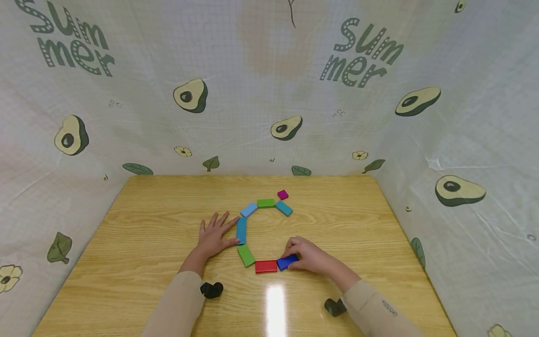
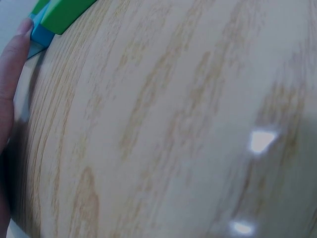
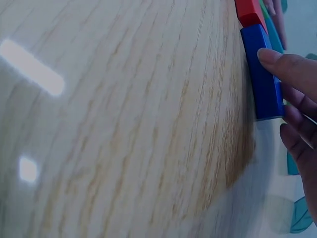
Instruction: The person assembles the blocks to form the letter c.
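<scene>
Flat coloured blocks form a C-shaped curve on the wooden table. My left hand [image 1: 212, 238] lies spread on its outer left side, index finger and thumb touching a long teal-blue block [image 1: 241, 230]. My right hand [image 1: 309, 255] pinches a dark blue block [image 1: 287, 261] at the curve's lower right end; its thumb presses the top face in the right wrist view. Against that block's left end lies a red block [image 1: 266, 267], followed by a green block [image 1: 246, 255]. Along the top run a light blue block [image 1: 249, 209], a second green block [image 1: 266, 203] and a teal block [image 1: 284, 208].
A small magenta block [image 1: 283, 194] lies beyond the teal block, outside the curve. The wooden table [image 1: 147, 234] extends around the blocks. Behind it and at both sides hangs a pale cloth [image 1: 244, 93] printed with avocados. Black wrist cameras [image 1: 212, 290] stick out from both sleeves.
</scene>
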`<move>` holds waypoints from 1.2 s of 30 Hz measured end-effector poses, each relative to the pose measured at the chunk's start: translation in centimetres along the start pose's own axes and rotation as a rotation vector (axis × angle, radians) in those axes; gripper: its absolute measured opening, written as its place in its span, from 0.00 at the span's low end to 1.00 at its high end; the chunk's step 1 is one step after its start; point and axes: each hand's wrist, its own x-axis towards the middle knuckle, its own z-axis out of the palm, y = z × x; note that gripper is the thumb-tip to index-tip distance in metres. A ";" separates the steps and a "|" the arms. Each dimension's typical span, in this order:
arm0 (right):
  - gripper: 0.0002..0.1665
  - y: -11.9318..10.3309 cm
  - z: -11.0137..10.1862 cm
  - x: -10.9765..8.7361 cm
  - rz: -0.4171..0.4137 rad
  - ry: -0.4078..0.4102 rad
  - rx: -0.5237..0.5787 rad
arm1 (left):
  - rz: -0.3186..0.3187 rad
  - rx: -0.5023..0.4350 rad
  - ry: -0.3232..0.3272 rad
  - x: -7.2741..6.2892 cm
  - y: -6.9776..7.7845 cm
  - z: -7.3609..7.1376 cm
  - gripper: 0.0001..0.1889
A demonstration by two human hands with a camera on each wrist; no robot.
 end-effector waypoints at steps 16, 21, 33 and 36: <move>0.14 0.4 -0.4 0.6 -0.037 -0.039 -0.036 | 0.005 -0.009 -0.006 0.0 0.1 0.0 0.40; 0.13 0.4 -0.5 0.7 -0.037 -0.043 -0.047 | 0.004 -0.002 -0.005 0.0 0.1 -0.1 0.40; 0.14 0.4 -0.6 0.8 -0.046 -0.043 -0.058 | 0.003 0.006 0.000 0.0 0.2 -0.1 0.40; 0.14 0.4 -0.7 0.8 -0.050 -0.044 -0.058 | 0.000 0.003 -0.002 0.0 0.2 -0.1 0.40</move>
